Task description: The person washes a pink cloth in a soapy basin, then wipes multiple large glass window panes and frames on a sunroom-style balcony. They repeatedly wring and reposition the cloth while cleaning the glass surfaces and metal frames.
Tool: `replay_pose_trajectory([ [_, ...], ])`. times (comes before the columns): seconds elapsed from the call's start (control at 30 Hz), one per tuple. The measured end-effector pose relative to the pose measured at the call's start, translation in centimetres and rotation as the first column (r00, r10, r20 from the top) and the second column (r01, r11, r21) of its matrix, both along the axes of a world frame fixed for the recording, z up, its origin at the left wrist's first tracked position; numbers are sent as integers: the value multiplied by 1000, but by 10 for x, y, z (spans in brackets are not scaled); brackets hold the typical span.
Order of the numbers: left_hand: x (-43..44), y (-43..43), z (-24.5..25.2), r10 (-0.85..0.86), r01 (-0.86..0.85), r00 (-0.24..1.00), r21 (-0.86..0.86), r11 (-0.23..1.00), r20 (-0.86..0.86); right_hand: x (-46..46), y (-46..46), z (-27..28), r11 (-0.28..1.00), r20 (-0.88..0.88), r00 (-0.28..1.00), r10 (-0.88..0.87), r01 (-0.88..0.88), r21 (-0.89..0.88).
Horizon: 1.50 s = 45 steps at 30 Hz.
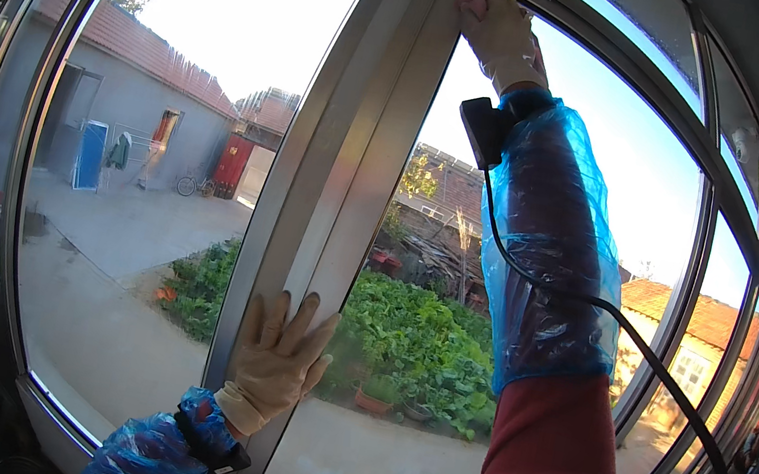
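Observation:
My left hand (277,364), in a pale rubber glove, rests flat on the metal window frame (328,228) between two large panes. Its fingers are spread, with nothing in them. High up, my right hand (499,33) wears the same kind of glove and presses a pink cloth or sponge (474,4) against the upper left corner of the right glass pane (599,116). Most of the pink piece is hidden by the fingers. Blue plastic sleeve covers (549,267) wrap both forearms, and a black device is strapped at each wrist.
A black cable (635,339) runs from the right wrist device (483,132) across the forearm to the lower right. The left glass pane (235,21) has streaks. Outside lie a paved yard (104,287), green plants (421,343) and a grey house (124,85).

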State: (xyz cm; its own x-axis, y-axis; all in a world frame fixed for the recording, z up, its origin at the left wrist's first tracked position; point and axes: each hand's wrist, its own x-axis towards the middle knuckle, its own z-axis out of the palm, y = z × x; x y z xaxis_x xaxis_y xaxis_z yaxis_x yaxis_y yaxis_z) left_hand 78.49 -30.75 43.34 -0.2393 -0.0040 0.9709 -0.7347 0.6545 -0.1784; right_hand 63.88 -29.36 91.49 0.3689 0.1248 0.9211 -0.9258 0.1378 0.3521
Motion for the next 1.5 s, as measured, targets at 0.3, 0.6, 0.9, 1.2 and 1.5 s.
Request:
replay_pose_trajectory([
  [0.3,-2,-2,-1,1,-1,1000,8,1000,-23,-18,26,-170,996,-357,934,14,18,86],
  [0.6,-3,-3,0,3,-5,999,-42,999,-33,-57,79,-347,864,-743,660,111,306,401],
  [0.9,-2,-2,1,-1,-1,998,-35,999,-57,-79,60,-50,996,-34,996,85,-85,3],
  [1.2,-2,-3,0,17,-15,998,23,1000,-58,-75,79,-341,904,-601,792,112,170,392],
  [1.5,-3,-5,-4,106,-105,993,19,994,-49,-131,97,-219,951,-664,746,-53,241,195],
])
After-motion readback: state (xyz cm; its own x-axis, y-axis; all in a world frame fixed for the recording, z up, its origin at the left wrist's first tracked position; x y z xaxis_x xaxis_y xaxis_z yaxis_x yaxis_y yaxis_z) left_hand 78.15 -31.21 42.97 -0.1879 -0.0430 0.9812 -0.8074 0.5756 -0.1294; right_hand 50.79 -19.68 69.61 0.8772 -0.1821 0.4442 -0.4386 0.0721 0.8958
